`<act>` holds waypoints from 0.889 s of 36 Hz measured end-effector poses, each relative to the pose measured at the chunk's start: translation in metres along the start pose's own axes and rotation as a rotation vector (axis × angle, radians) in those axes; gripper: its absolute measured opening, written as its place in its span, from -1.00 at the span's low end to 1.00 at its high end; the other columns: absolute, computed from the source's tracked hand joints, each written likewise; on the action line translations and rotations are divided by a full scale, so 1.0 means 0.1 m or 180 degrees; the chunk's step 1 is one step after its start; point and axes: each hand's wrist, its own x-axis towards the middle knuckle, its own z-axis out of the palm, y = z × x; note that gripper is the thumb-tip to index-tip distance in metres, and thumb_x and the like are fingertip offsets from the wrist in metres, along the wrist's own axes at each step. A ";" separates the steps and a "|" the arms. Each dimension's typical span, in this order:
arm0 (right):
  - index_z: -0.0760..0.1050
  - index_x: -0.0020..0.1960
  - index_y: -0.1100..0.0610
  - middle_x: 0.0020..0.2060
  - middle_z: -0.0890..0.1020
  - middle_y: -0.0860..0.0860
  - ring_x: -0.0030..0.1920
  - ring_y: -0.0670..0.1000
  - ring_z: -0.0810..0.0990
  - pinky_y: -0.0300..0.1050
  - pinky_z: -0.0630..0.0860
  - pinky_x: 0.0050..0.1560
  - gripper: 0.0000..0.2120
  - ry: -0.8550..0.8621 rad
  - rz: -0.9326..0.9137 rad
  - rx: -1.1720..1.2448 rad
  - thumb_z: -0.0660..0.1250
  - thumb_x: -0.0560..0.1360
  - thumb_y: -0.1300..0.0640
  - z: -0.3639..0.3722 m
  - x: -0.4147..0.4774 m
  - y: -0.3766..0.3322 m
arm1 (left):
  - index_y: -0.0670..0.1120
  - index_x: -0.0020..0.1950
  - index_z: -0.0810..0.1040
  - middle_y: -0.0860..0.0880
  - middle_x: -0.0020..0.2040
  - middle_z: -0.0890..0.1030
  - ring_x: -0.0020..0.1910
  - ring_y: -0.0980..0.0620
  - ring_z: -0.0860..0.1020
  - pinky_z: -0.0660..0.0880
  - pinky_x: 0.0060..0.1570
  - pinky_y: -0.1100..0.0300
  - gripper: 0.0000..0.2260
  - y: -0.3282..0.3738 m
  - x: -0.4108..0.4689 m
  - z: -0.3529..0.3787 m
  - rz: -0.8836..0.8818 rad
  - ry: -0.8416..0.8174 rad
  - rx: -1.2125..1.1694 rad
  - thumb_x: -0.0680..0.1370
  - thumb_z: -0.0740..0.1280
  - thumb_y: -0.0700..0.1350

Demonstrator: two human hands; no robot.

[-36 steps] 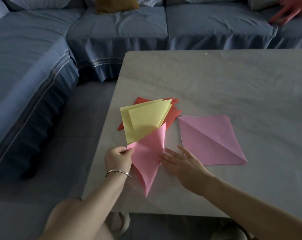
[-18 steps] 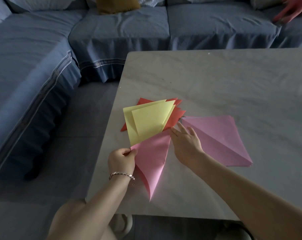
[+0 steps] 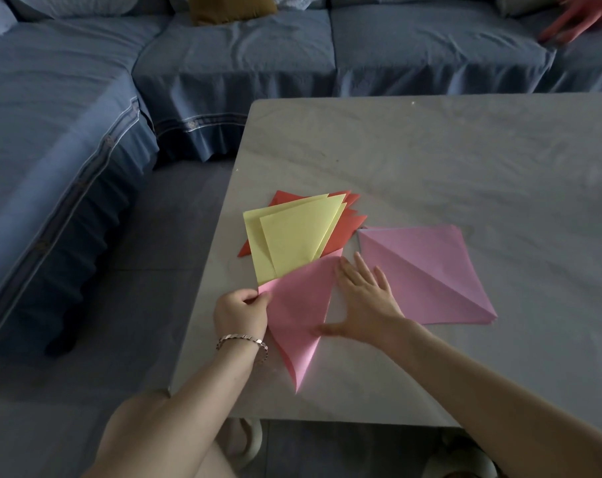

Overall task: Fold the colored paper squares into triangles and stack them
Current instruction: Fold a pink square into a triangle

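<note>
Stack on bench (image 3: 430, 160): red triangles (image 3: 349, 227) and yellow triangles (image 3: 292, 236), done. Pink triangle (image 3: 299, 305) at its 6 o'clock, folded, not yet stacked; left hand (image 3: 240, 313) pinches its corner, right hand (image 3: 365, 301) flat, probably pressing its edge. Pink squares (image 3: 430, 277), 3 o'clock, to fold.

The person's left hand (image 3: 240, 313) is holding its fingers curled, knuckles up, and is pinching between thumb and forefinger the left corner of a folded pink paper triangle (image 3: 297, 315). Its bare forearm is extending in from the lower left, and the wrist is wearing a silver link bracelet (image 3: 242, 340). The right hand (image 3: 366, 301) is lying flat, palm down, its 4 fingers (image 3: 361, 274) straight, slightly spread and pointing away from the body. Its thumb is sticking out to the left, the tip touching the triangle's right edge. The bare right forearm is extending in from the lower right.
</note>
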 end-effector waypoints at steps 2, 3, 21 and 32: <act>-0.26 0.49 0.23 0.50 -0.22 0.04 0.46 0.02 -0.34 0.10 -0.30 0.45 0.28 -0.0081 -0.0066 -0.0047 0.24 0.15 -0.53 0.04 -0.07 -0.03 | -0.20 -0.44 0.51 -0.18 -0.48 0.41 -0.42 -0.07 0.34 0.25 -0.41 0.19 -0.76 -0.01 0.00 0.00 0.0010 -0.0015 -0.0005 0.40 0.41 -0.15; -0.28 0.49 0.24 0.49 -0.24 0.05 0.46 0.02 -0.36 0.11 -0.30 0.45 0.30 -0.0119 -0.0089 -0.0084 0.24 0.14 -0.55 0.06 -0.10 -0.05 | -0.14 -0.46 0.48 -0.20 -0.46 0.47 -0.42 -0.08 0.37 0.29 -0.39 0.20 -0.74 0.00 0.00 0.00 0.0016 -0.0024 -0.0018 0.41 0.41 -0.15; -0.35 0.44 0.33 0.46 -0.33 0.17 0.30 0.10 -0.53 0.24 -0.36 0.37 0.27 -0.0546 -0.0632 -0.0558 0.26 0.23 -0.47 0.21 -0.49 -0.35 | -0.21 -0.41 0.49 -0.13 -0.49 0.34 -0.41 -0.04 0.29 0.20 -0.41 0.18 -0.77 0.03 -0.04 -0.03 0.0120 -0.0010 -0.0114 0.42 0.39 -0.18; 0.47 0.27 0.10 0.34 0.43 0.03 0.39 0.03 0.31 -0.15 0.14 0.38 -0.55 0.1034 -0.0436 0.0764 0.42 0.41 0.04 0.02 -0.63 0.62 | -0.30 -0.05 0.59 -0.11 -0.21 0.56 -0.19 -0.02 0.50 0.31 -0.34 0.31 -0.83 0.75 0.31 -0.28 0.1319 0.0060 -0.0081 0.50 0.34 -0.19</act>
